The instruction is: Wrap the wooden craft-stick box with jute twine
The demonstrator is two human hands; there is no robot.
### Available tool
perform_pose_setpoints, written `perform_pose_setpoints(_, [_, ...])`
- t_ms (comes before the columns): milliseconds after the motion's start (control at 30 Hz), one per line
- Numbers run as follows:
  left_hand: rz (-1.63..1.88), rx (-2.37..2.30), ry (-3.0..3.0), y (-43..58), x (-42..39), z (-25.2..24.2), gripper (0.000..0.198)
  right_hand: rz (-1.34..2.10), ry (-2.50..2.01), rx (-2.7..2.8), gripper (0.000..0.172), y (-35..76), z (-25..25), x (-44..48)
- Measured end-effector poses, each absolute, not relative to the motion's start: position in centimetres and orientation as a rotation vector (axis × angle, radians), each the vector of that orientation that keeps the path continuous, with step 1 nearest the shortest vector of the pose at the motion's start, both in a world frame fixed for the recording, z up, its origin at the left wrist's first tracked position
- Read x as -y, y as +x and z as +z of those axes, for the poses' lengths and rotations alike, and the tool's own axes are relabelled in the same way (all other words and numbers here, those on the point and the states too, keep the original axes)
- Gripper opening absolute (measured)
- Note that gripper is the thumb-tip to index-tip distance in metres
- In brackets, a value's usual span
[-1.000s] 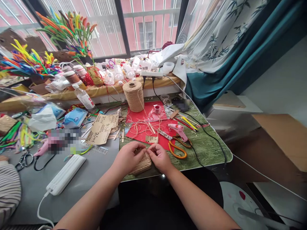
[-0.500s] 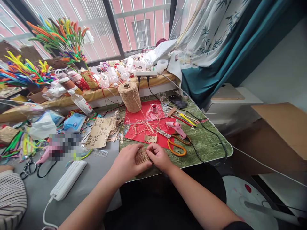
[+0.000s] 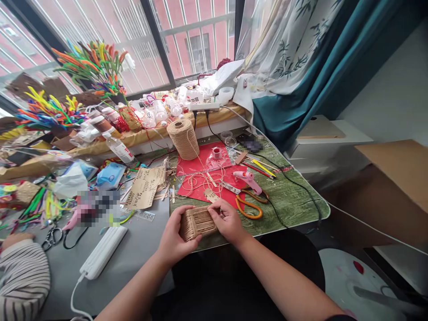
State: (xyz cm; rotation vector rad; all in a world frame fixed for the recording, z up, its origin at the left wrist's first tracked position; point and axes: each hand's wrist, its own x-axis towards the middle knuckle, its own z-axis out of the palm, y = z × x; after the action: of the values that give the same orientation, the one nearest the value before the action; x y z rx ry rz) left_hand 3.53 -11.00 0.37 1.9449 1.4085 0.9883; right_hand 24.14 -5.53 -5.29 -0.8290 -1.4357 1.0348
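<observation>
Now | forearms (image 3: 281,276) forward | left hand (image 3: 174,234): fingers clasping twine-wrapped block (image 3: 203,221) | right hand (image 3: 229,221): fingers pinching its right edge

The fat roll of string (image 3: 183,140) looks rough and dull, like the string-covered piece (image 3: 201,221) in front of it. Right of the roll, the glue gun (image 3: 248,179) is smooth plastic and the scissors (image 3: 236,191) have shiny metal blades. Left of the roll, the brown sheet (image 3: 143,189) is dull paper.
</observation>
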Motion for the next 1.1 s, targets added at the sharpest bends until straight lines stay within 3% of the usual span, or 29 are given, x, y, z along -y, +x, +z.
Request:
perform_pose_setpoints(233, [1.326, -1.138, 1.625, 2.8, 12.0, -4.3, 0.071, 1.101, -0.869, 1.402, 0.014, 23.8, -5.9, 5.5])
perform_pose_setpoints(433, [1.254, -1.124, 1.549, 1.6, 12.7, -5.2, 0.071, 1.177, -0.863, 1.435, 0.017, 23.2, -6.8, 5.5])
perform_pose_setpoints(900, [0.664, -1.487, 1.904, 1.3, 11.6, 3.1, 0.055, 1.160, -0.842, 1.458, 0.019, 22.8, -6.0, 5.4])
perform_pose_setpoints(1033, [0.528, -1.653, 2.184, 5.3, 10.7, 4.1, 0.097, 1.204, -0.836, 1.453, 0.020, 22.8, -6.5, 5.4])
perform_pose_setpoints(1100, [0.456, -1.687, 2.275, 6.7, 10.1, 3.8, 0.095, 1.223, -0.848, 1.426, 0.021, 22.9, -6.8, 5.4])
